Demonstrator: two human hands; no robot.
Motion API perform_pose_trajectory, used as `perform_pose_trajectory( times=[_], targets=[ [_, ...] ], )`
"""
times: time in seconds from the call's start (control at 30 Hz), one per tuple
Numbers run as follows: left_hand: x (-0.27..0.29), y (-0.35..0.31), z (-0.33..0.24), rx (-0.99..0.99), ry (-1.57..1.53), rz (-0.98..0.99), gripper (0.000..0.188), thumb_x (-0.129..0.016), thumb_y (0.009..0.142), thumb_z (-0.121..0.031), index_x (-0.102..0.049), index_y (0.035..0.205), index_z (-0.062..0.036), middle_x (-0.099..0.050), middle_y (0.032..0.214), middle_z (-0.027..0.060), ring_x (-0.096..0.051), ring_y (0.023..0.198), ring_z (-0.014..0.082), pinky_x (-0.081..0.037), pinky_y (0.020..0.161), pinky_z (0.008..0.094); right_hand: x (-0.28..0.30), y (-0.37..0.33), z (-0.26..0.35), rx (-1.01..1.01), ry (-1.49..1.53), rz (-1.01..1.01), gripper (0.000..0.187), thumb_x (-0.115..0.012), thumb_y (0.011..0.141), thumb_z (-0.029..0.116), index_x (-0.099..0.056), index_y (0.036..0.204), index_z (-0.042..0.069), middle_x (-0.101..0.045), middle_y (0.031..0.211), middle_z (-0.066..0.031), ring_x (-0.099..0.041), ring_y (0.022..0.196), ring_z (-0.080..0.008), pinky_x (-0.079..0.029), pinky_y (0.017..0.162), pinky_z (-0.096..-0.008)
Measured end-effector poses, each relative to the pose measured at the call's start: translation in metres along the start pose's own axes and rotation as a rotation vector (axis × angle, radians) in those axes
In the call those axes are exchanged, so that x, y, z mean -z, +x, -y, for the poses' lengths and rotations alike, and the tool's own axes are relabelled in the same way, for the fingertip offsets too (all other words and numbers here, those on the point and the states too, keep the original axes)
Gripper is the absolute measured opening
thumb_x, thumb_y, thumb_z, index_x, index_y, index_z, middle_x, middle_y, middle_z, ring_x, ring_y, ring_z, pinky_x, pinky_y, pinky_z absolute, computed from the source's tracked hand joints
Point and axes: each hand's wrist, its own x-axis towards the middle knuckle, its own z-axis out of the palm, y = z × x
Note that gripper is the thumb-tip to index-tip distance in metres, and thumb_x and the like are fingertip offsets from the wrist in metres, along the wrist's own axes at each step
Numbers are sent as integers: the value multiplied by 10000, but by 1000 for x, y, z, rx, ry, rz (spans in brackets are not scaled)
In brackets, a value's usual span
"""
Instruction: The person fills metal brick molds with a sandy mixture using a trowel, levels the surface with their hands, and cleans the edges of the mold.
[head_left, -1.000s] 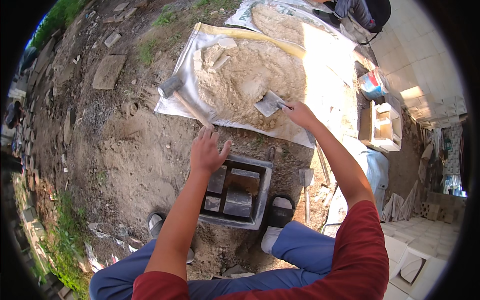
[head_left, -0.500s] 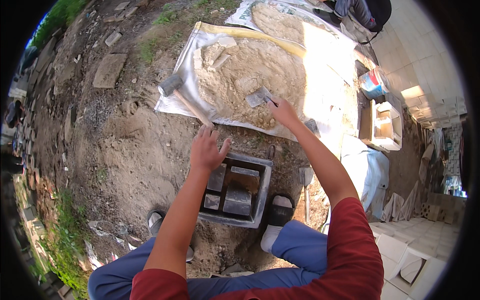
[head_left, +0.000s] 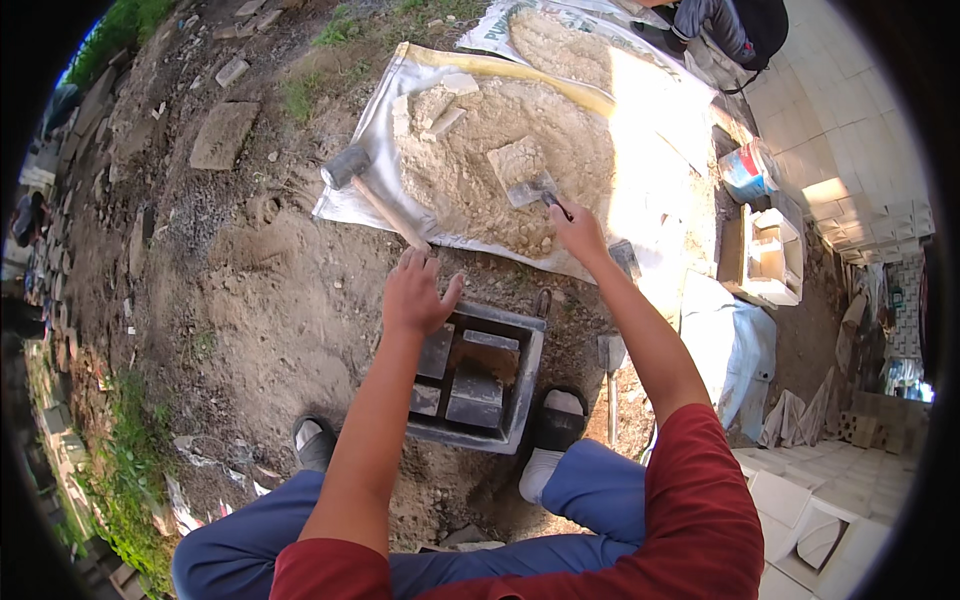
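My right hand (head_left: 582, 238) is closed around the handle of a flat-bladed trowel (head_left: 536, 190). A heap of pale, sandy mix lies on its blade, which is low over the pile of mix (head_left: 450, 180) on a white sack sheet (head_left: 377, 150). At the far left corner of a grey box mould (head_left: 527, 390), my left hand (head_left: 415, 290) rests with fingers and thumb apart. Several dark rectangular blocks (head_left: 476, 388) sit inside the mould, with gaps between them. A mallet (head_left: 347, 167) with a wooden handle lies across the sheet's edge, its handle end by my left fingertips.
A hatchet-like tool (head_left: 612, 375) lies right of my right foot, and a flat blade (head_left: 624, 258) is on the sheet's near edge. Further right are a bucket (head_left: 745, 172), a pale hollow block (head_left: 775, 255) and stacked pale blocks (head_left: 840, 130). Another person (head_left: 715, 30) crouches at the far right.
My right hand has shifted slightly nearer and right with the trowel. Its blade, mostly bare before, now carries a heap of mix. My left hand stays at the mould's corner.
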Motion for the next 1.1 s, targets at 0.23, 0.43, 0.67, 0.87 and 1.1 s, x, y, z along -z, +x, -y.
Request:
perform_pose_trajectory(
  times=[0.23, 0.43, 0.67, 0.87, 1.1],
  targets=[
    [-6, 3, -8, -21, -4, -7, 526, -620, 985, -474, -672, 1144, 24, -589, 1410, 252, -544, 1320, 444, -446, 1118, 499, -5, 9, -30, 219, -77, -211, 490, -637, 1000, 392, -707, 1317, 25, -768, 1026, -221, -741, 926, -302, -551, 851, -401],
    [-2, 3, -11, -13, -20, -2, 505, -637, 976, -453, -674, 1131, 26, -596, 1393, 254, -540, 1327, 448, -450, 1117, 498, -6, 8, -28, 184, -109, -216, 478, -634, 999, 396, -710, 1324, 54, -746, 1153, -246, -740, 1002, -362, -558, 897, -426],
    [-5, 3, -10, -36, -7, -32, 490, -643, 972, -441, -675, 1121, 25, -600, 1382, 256, -542, 1326, 443, -451, 1116, 498, -2, 2, -33, 109, -97, -189, 487, -618, 1003, 417, -707, 1335, 73, -741, 1176, -241, -730, 1046, -379, -557, 933, -423],
    [-3, 2, -7, -11, -16, -18, 489, -641, 972, -443, -675, 1112, 24, -598, 1386, 258, -534, 1338, 439, -451, 1114, 500, 1, -8, -19, 27, -138, -161, 487, -611, 1003, 433, -702, 1353, 106, -739, 1185, -234, -729, 1044, -388, -558, 937, -435],
    [-5, 2, -8, -15, -10, -19, 489, -633, 978, -452, -678, 1113, 15, -599, 1376, 256, -539, 1326, 440, -460, 1100, 504, 9, -8, -15, -11, -187, -179, 493, -626, 1021, 420, -697, 1348, 58, -738, 1234, -219, -722, 1113, -338, -545, 956, -397]
  ],
)
